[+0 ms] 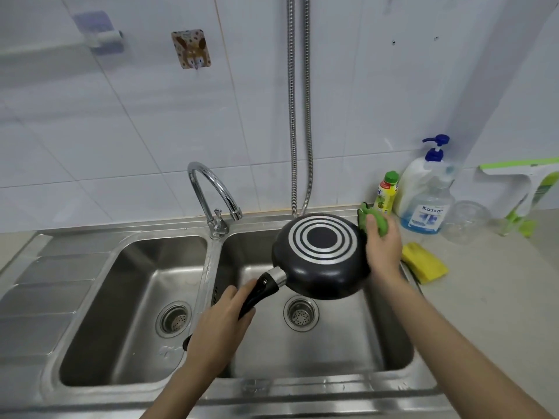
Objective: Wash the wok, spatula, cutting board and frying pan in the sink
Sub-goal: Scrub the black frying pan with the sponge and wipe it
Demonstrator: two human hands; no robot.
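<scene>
frying pan (322, 255) | black, ringed base up, tilted | above right sink (390, 337) basin

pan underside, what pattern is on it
Silver concentric rings on black, on the pan; head view.

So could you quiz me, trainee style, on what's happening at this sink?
1. True or false: the frying pan is held bottom-up.
2. Which hand grips the pan's handle? A left, B right.
3. What does the right hand hold against the pan's rim?

Key: 1 true, its ringed base faces the camera, over the sink's right basin. 2 A, the left hand. 3 A green cloth.
</scene>
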